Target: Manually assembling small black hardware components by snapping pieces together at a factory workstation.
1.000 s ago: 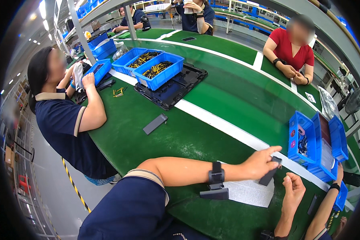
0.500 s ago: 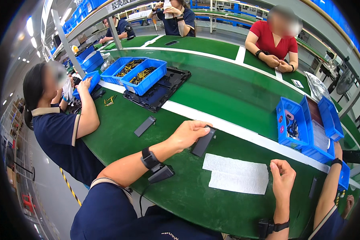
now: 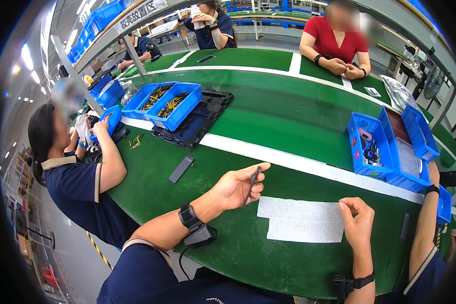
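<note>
My left hand (image 3: 232, 190) is closed on a thin dark rectangular plate (image 3: 251, 185), held above the green table and turned nearly edge-on. Below and right of it lies a white cloth-like sheet (image 3: 304, 220), flat, looking like two offset strips. At its upper right corner is my right hand (image 3: 358, 218), thumb and index finger pinched together. Whether those fingertips grip the sheet's edge or something tiny, I cannot make out. Another dark rectangular piece (image 3: 181, 169) rests on the table to the left of my left hand.
Blue bins of yellow-and-black parts (image 3: 173, 106) stand on a black tray (image 3: 219, 106) at far left. More blue bins (image 3: 370, 147) are at right, where a co-worker's arm (image 3: 426, 218) reaches in. Another co-worker (image 3: 76, 167) sits at left; others sit across the table.
My left hand has turned the dark plate from showing its broad face to nearly edge-on. My right hand keeps its pinch by the sheet's corner. The whole view has shifted slightly.
</note>
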Motion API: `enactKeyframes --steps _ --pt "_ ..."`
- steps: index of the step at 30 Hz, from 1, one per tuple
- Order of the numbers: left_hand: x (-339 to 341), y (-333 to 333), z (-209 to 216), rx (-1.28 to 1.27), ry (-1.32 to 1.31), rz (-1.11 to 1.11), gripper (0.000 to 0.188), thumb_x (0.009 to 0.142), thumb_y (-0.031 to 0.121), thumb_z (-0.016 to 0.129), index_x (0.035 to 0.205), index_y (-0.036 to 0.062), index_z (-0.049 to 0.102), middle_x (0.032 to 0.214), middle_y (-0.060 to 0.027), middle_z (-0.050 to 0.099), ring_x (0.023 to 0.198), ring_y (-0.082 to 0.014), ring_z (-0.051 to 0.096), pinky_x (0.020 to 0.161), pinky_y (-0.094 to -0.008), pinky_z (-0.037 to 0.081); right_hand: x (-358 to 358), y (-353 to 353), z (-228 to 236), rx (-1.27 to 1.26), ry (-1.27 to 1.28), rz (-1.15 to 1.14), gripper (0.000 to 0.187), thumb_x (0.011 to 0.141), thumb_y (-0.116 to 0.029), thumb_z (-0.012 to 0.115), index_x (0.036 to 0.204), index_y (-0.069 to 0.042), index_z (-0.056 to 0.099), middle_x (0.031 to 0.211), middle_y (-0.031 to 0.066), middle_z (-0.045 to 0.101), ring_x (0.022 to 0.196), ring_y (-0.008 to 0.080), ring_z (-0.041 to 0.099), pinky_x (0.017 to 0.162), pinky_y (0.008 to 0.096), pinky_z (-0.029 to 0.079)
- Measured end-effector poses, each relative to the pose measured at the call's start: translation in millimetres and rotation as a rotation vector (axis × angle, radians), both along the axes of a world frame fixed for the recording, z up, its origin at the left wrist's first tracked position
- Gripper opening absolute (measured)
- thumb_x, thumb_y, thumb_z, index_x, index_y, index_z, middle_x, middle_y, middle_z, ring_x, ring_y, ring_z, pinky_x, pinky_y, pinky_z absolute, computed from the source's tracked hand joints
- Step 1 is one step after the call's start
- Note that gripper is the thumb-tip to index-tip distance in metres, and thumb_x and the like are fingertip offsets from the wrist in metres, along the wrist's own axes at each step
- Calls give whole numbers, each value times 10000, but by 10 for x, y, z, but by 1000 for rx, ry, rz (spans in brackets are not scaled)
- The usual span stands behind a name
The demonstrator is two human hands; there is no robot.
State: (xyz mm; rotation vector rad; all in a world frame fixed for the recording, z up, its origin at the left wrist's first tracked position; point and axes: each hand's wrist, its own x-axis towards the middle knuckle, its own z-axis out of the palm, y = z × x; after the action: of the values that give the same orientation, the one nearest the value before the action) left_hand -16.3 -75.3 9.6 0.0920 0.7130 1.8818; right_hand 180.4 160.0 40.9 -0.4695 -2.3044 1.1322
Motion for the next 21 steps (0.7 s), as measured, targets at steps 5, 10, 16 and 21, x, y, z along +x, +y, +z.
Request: enactKeyframes --steps 5,10,16,21 --pt "35 4 -18 103 -69 -54 266 923 218 427 1143 84 494 808 5 533 621 -122 448 564 -237 374 -11 -25 35 43 -6 3 71 743 -14 605 766 54 611 680 98 601 601 137 563 584 241 446" --pt "52 0 -53 139 -113 -69 274 920 187 406 1162 77 475 808 -8 531 601 -126 432 561 -240 366 -12 -38 20 43 -3 -1 77 743 -30 605 765 44 607 677 83 603 600 126 550 583 243 434" --pt "67 -20 -150 339 -202 -145 340 891 185 409 1205 62 445 834 -36 531 580 -133 432 541 -245 355 -35 -41 11 61 32 14 55 731 3 609 757 52 607 665 102 594 575 148 549 555 249 430" --pt "81 -25 -154 363 -231 -149 364 881 198 426 1217 58 433 835 -39 538 573 -132 434 533 -246 354 -38 -24 -7 70 -4 13 55 727 5 611 755 52 607 659 102 590 574 146 545 554 251 426"
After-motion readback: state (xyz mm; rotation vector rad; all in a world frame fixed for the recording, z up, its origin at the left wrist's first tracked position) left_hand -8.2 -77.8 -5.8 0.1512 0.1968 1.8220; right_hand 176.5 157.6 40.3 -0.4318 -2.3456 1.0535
